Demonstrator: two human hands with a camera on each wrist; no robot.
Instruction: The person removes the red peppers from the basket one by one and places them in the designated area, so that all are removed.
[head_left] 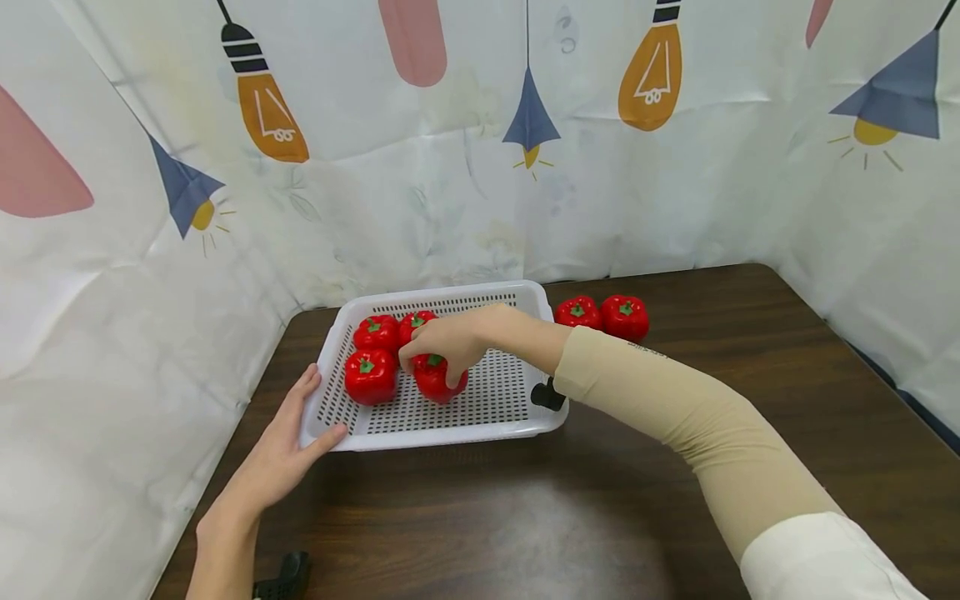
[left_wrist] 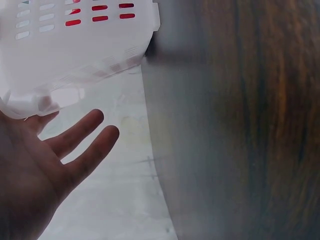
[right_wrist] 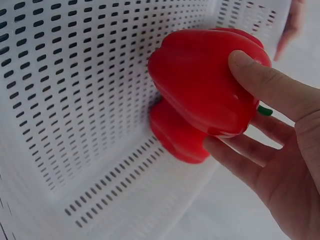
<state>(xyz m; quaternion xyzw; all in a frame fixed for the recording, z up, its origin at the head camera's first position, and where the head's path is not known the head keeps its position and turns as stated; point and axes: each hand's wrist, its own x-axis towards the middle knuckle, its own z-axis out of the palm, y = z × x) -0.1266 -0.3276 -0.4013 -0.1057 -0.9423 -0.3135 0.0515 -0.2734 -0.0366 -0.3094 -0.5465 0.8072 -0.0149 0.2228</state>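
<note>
My right hand [head_left: 456,342] grips a glossy red bell pepper [right_wrist: 200,80] with a green stem, thumb on one side and fingers on the other, inside a white perforated basket [head_left: 480,429]. Left of it in the head view lie two more red bell peppers, a front one [head_left: 371,377] and a rear one [head_left: 377,332]. Another red pepper [head_left: 416,322] sits behind, partly covered by the right hand. My left hand [head_left: 288,442] is at the basket's left end, thumb over the rim; in the left wrist view its fingers [left_wrist: 92,155] are straight and spread beside the outer wall.
Two red bell peppers, one nearer the basket [head_left: 577,311] and one farther right [head_left: 626,317], rest on the dark wooden table [head_left: 480,517] beyond my right forearm. A white patterned curtain [head_left: 465,208] hangs behind the table and along its sides.
</note>
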